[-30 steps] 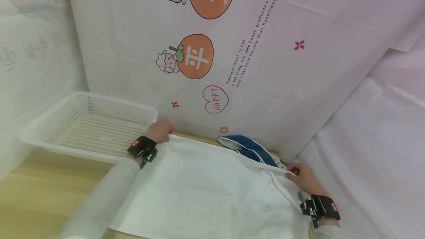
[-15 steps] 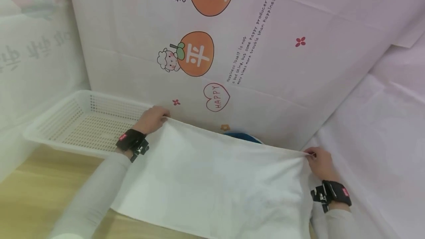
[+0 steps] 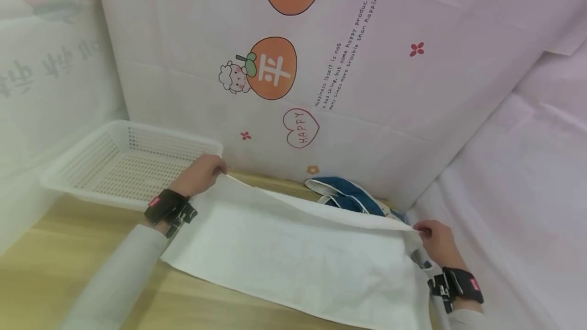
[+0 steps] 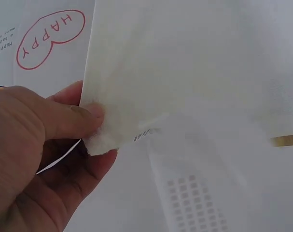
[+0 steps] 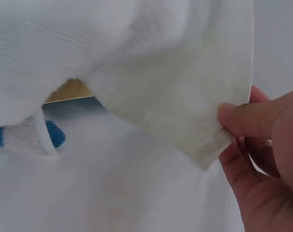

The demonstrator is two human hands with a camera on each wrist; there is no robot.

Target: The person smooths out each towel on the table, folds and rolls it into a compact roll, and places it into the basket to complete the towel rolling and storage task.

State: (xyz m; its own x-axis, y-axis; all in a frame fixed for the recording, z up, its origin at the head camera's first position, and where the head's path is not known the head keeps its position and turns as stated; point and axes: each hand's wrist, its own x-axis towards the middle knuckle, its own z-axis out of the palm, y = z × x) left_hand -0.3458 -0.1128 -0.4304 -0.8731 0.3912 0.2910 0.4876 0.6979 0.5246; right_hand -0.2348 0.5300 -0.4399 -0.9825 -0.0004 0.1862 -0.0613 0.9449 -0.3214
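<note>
A white towel (image 3: 293, 248) stretches between both hands, its far edge sagging a little in the middle and its near edge slanting over the table. My left hand (image 3: 199, 174) pinches the far left corner between thumb and fingers; in the left wrist view the thumb presses on that corner (image 4: 100, 133). At the far right corner, my right hand (image 3: 437, 241) pinches the towel, and the right wrist view shows the corner tip (image 5: 209, 152) poking out below the thumb. Behind the towel, a blue and white cloth (image 3: 350, 195) lies bunched against the back wall, partly covered.
A white perforated basket (image 3: 69, 187) stands at the back left, close to the left hand. White printed sheets (image 3: 367, 141) wall in the back and both sides. The wooden table (image 3: 192, 299) shows in front and at left.
Both hands lifted the towel's far edge, then lowered it and drew it slightly nearer. The near edge now lies higher in view at left, and the blue cloth shows again behind it.
</note>
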